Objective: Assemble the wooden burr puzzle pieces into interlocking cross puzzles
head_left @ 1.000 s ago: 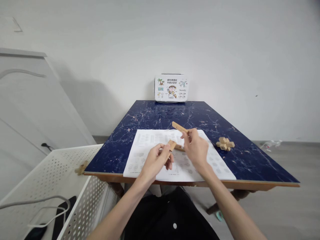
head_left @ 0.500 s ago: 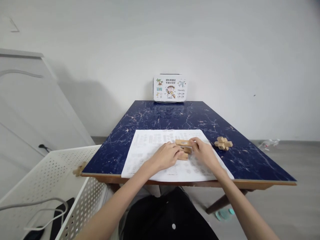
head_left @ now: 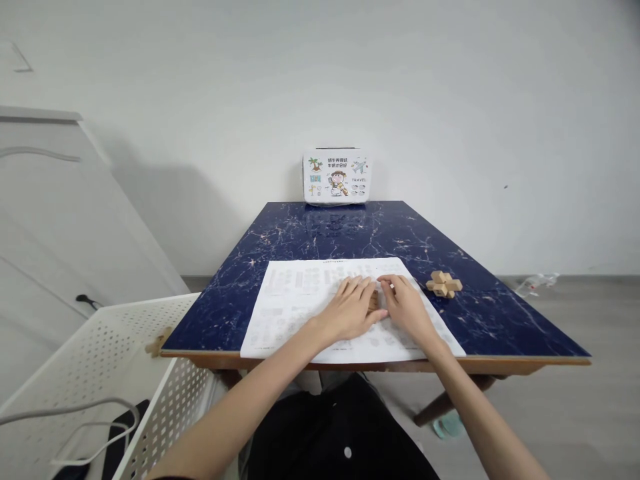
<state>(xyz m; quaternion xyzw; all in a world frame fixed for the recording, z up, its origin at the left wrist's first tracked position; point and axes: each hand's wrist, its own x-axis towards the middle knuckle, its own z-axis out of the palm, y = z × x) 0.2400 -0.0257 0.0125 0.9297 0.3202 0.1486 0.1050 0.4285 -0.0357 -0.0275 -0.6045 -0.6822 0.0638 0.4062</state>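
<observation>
Both my hands rest on a white printed sheet [head_left: 300,300] on the dark blue marble-pattern table [head_left: 320,233]. My left hand [head_left: 353,308] and my right hand [head_left: 407,307] meet fingertip to fingertip, fingers closed over a small cluster of wooden puzzle pieces [head_left: 373,301]. Only a sliver of wood shows between the hands; the rest is hidden under the fingers. An assembled wooden cross-shaped puzzle [head_left: 444,285] lies on the table just right of the sheet, apart from my right hand.
A white box with cartoon travel pictures [head_left: 336,176] stands at the table's far edge against the wall. A white perforated basket [head_left: 115,373] with cables sits at the lower left beside the table. A white door panel [head_left: 55,200] leans at left.
A second ago each hand held a wooden stick above the sheet. Both hands have lowered the sticks onto the paper and closed together over them.
</observation>
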